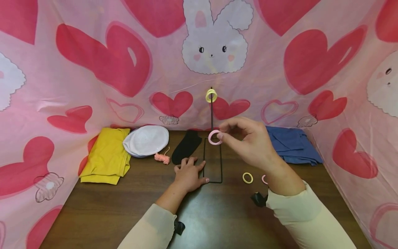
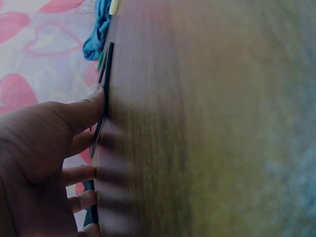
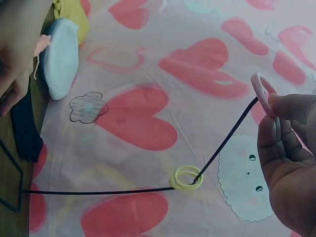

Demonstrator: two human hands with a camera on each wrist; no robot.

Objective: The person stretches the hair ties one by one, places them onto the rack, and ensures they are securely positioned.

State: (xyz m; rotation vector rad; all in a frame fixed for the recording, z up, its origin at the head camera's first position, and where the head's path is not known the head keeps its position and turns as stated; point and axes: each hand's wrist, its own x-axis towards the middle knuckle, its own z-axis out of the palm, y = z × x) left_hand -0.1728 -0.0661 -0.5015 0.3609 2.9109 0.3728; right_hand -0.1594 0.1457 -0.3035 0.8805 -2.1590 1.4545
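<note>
The fingers of your right hand [image 1: 250, 140] pinch the pink ring [image 1: 209, 139] near the black stand [image 1: 212, 114], likely by its edge so the hole stays clear. Your left hand [image 1: 189, 175], fingers spread, touches the base [image 1: 221, 166], maybe to steady it.

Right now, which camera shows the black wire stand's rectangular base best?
The head view, showing nearly the whole base from above. The right wrist view shows only its far end; the left wrist view shows it side-on, partly hidden.
</note>
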